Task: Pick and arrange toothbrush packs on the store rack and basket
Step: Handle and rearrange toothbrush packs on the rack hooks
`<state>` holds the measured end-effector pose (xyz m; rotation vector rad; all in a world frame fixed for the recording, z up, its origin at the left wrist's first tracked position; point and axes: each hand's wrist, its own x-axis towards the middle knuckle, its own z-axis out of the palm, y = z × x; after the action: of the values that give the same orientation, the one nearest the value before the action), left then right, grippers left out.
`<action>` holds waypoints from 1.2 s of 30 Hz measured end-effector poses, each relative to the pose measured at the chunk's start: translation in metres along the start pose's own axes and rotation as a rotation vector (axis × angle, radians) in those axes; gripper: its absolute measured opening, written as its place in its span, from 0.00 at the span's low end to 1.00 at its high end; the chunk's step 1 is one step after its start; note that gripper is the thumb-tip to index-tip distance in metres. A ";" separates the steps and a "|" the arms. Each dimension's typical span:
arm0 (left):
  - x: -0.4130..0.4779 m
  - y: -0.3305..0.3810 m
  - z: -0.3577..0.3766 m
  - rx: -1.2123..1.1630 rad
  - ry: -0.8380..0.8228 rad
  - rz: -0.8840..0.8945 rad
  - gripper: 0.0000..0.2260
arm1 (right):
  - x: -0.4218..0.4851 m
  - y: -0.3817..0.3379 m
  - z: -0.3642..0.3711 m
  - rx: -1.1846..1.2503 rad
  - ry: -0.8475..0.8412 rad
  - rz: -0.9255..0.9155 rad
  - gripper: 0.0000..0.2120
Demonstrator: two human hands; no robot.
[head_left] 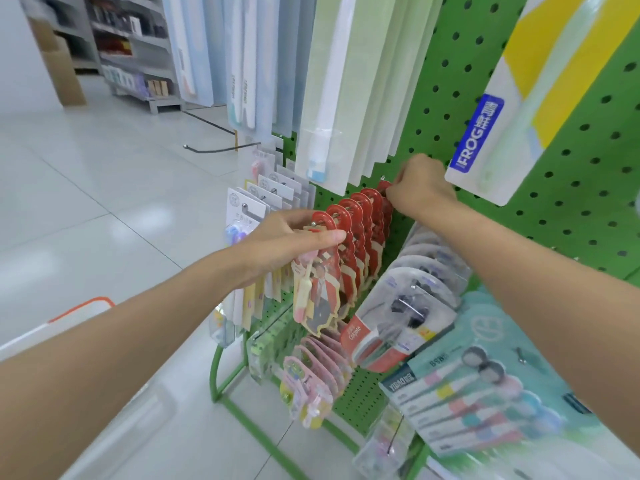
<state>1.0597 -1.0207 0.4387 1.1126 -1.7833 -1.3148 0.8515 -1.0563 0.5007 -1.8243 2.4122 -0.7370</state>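
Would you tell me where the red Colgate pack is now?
In the head view the Colgate pack is low on the green rack, right of centre, below the row of red packs, between the pink packs and the grey blister packs.

A row of packs (349,244) hangs on the pegboard (519,150) (left hand (287,244) at front, right hand (420,192) behind).

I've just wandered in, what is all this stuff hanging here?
red packs: a row, red, on one centre hook
pegboard rack: one, green, behind everything
tall packs: several, pale green and white, hanging above
FROG pack: one, yellow and white, upper right
pink packs: a row, pink, below the red ones
teal pack: one, teal, lower right
basket: one, orange-rimmed, lower left
left hand: grips the front red pack
right hand: pinches the rearmost red pack
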 end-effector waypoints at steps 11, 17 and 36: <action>-0.010 -0.007 0.006 -0.089 0.076 -0.033 0.33 | -0.016 -0.009 -0.014 0.068 -0.145 -0.040 0.16; -0.016 -0.007 0.005 -0.104 0.075 -0.034 0.33 | -0.041 -0.018 -0.023 0.040 -0.266 0.012 0.06; -0.047 -0.008 0.002 -0.164 0.156 -0.102 0.36 | -0.108 -0.034 -0.030 -0.192 -0.334 -0.182 0.13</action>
<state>1.0805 -0.9783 0.4300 1.1928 -1.4961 -1.3676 0.9068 -0.9536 0.5126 -2.0615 2.1870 -0.1860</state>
